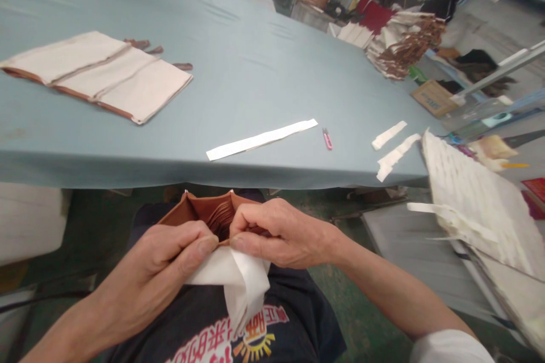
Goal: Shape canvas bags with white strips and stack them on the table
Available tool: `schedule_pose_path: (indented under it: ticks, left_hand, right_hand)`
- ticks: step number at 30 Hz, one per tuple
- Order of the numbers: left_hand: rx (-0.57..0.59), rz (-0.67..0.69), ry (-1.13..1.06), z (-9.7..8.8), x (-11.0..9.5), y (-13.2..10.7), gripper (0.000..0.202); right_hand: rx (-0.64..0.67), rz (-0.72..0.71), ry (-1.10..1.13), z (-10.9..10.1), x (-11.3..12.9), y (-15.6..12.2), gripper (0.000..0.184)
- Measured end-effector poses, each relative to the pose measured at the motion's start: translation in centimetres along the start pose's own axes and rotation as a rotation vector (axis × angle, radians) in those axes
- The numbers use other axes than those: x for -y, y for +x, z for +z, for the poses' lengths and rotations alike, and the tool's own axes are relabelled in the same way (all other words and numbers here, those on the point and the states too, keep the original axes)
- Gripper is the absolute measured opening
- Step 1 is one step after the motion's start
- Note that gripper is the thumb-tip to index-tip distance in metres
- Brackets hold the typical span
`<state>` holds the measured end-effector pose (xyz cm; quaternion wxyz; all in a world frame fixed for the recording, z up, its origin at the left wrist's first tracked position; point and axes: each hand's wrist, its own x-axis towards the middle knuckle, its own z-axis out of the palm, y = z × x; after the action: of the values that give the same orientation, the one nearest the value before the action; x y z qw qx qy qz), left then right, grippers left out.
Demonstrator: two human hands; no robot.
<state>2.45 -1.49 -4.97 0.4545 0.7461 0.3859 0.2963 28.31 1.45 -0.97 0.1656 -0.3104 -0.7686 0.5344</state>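
Over the lap, a brown leather-like bag piece (174, 214) stands with its edge up, and layered brown folds show inside it. White fabric (252, 281) hangs from its near edge. My left hand (166, 264) pinches that near edge between thumb and fingers. Close beside it, my right hand (279, 233) is closed on the same edge, thumb against bent forefinger. The fingertips almost meet, and they hide the exact spot they grip.
A blue-grey covered table lies ahead, bearing a flat cream panel with brown edging (96, 71), a white strip (261, 139), pink thread snips (327, 139) and fabric scraps (395, 153). Stacked white pieces (477, 198) stand at right; a brown-and-white pile (404, 42) sits farther back.
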Motion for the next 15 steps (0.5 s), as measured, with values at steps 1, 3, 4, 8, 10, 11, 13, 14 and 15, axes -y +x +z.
schedule_pose_path:
  ticks: [1, 3, 4, 8, 10, 11, 13, 14, 15]
  left_hand:
    - [0.013, -0.012, 0.004, 0.0, 0.0, 0.0, 0.053]
    - [0.054, -0.020, -0.001, -0.1, 0.1, 0.1, 0.053]
    - [0.069, -0.020, -0.001, -0.1, 0.0, 0.1, 0.052]
    - [0.050, 0.028, 0.025, 0.0, -0.4, 0.5, 0.050]
    - [0.037, 0.056, 0.042, 0.0, -0.7, 0.6, 0.048]
    - [0.036, 0.058, 0.047, 0.0, -0.8, 0.7, 0.048]
    - [0.042, 0.050, 0.044, -0.1, -1.0, 0.9, 0.047]
    - [0.046, 0.043, 0.039, -0.2, -1.1, 1.0, 0.048]
    - [0.055, 0.032, 0.034, -0.3, -1.2, 1.1, 0.048]
  right_hand:
    - [-0.009, -0.006, -0.005, 0.0, 0.0, -0.1, 0.021]
    - [-0.023, -0.019, -0.028, 0.0, 0.0, -0.2, 0.020]
    - [-0.022, -0.027, -0.043, -0.1, 0.0, -0.2, 0.019]
    - [0.032, -0.025, -0.064, -0.5, 0.1, -0.3, 0.012]
    - [0.038, -0.018, -0.051, -0.7, 0.2, -0.3, 0.012]
    - [0.032, -0.020, -0.045, -0.7, 0.2, -0.3, 0.013]
    - [0.017, -0.030, -0.032, -0.8, 0.2, -0.4, 0.016]
    - [0.010, -0.034, -0.029, -0.8, 0.2, -0.5, 0.016]
    - [0.004, -0.036, -0.028, -0.8, 0.2, -0.5, 0.016]
